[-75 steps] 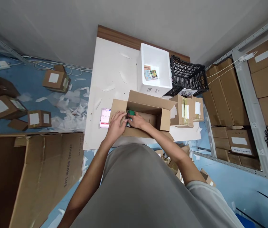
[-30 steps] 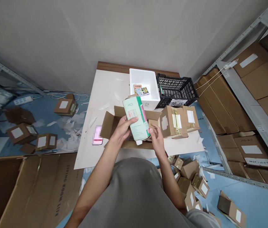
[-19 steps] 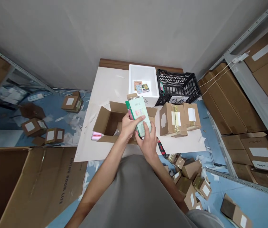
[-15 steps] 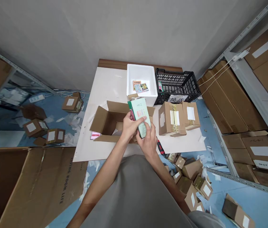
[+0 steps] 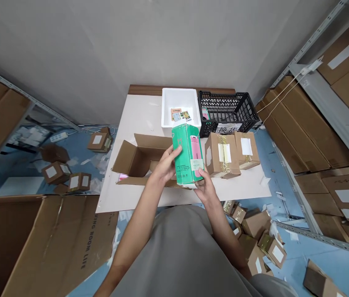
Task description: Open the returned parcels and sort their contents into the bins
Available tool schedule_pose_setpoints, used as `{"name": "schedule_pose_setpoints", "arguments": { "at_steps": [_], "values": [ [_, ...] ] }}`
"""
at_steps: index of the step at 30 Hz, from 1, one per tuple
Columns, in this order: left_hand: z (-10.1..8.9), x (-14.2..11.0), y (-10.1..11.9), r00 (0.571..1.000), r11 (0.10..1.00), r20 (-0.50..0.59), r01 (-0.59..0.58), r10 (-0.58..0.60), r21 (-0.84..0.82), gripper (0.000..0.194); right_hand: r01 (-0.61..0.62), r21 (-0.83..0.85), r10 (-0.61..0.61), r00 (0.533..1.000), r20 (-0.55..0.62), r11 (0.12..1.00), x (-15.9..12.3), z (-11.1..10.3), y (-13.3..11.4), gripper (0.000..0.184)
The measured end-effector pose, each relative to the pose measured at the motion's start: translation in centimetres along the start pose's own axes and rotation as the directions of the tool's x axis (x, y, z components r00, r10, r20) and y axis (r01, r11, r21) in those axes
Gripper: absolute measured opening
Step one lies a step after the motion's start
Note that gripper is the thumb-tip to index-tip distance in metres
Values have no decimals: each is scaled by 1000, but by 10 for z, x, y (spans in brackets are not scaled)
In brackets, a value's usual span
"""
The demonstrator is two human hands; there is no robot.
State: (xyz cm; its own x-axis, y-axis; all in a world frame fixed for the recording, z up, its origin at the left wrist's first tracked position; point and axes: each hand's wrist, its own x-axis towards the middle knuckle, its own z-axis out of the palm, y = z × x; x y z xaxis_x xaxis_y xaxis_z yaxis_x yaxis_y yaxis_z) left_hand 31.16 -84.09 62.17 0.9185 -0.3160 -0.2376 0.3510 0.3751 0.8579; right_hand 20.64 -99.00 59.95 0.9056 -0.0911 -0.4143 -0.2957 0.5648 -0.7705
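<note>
A green product box (image 5: 183, 159) with a pink tumbler-like picture on one face is held up in front of me. Round its left side is my left hand (image 5: 165, 165), the thumb lying on the green face. At the lower right corner my right hand (image 5: 205, 184) grips it, thumb on the pale label. Behind and below the green box stands an open cardboard carton (image 5: 137, 161), its flaps folded out; part of it is hidden by the box and my left hand.
A white bin (image 5: 179, 97) holding a few cards and a black plastic crate (image 5: 228, 105) stand at the back of the table (image 5: 140, 111). Two taped cartons (image 5: 223, 156) sit to the right. Boxes litter the floor, and a shelf (image 5: 304, 95) flanks the right side.
Both hands have turned the box: its pale mint side faced me before, and now the green and pink faces show. My right hand has moved to its lower right corner.
</note>
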Motion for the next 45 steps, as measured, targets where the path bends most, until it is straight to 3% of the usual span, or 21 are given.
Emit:
{"name": "schedule_pose_setpoints", "arguments": {
  "at_steps": [4,9,13,18,20,22,24,26,28,29,31,33,36,39,42,45],
  "values": [
    [-6,-2,-10,996,989,34,90,-87,-115,78,-73,96,69,997,45,993,0,0,15,62],
    [-13,-3,-14,994,981,82,89,-75,-174,68,-123,226,111,992,67,966,-1,-5,25,55],
    [-7,-1,-17,995,977,70,82,-69,-197,62,-119,305,88,990,114,945,-1,-14,29,46],
    [1,-1,-18,998,984,-38,36,-43,-172,58,-41,123,20,986,168,992,1,-29,16,50],
    [1,0,-17,993,991,-110,17,-32,-136,62,40,-6,-39,994,101,999,1,-33,9,60],
    [2,1,-16,981,995,-192,-14,-4,-95,67,172,-173,-176,984,-9,970,-2,-35,3,71],
    [3,2,-17,964,997,-263,-52,34,-59,70,341,-427,-398,916,-49,838,-7,-30,1,80],
    [6,3,-18,949,996,-306,-87,77,-20,71,452,-702,-592,804,55,550,-12,-21,6,90],
    [9,3,-20,939,993,-322,-118,122,29,72,451,-860,-654,729,202,237,-16,-11,14,90],
    [11,2,-21,935,989,-324,-135,145,54,72,429,-895,-657,711,250,124,-16,-7,19,85],
    [13,1,-23,929,981,-318,-168,190,96,70,384,-923,-661,692,289,-2,-14,-2,28,72],
    [15,0,-26,923,972,-309,-196,228,129,69,358,-933,-673,680,290,-40,-11,-1,35,65],
    [16,-1,-30,921,964,-294,-215,254,159,76,359,-933,-688,671,275,-23,-5,-5,40,59],
    [18,-3,-32,932,962,-262,-210,251,174,91,396,-914,-701,677,225,90,-3,-9,41,56],
    [17,-7,-27,946,959,-200,-222,256,177,92,445,-828,-690,717,101,341,-4,-12,34,62],
    [9,-9,-17,966,974,-152,-195,211,114,83,452,-526,-571,817,-79,721,-8,-14,23,69]
  ]
}}
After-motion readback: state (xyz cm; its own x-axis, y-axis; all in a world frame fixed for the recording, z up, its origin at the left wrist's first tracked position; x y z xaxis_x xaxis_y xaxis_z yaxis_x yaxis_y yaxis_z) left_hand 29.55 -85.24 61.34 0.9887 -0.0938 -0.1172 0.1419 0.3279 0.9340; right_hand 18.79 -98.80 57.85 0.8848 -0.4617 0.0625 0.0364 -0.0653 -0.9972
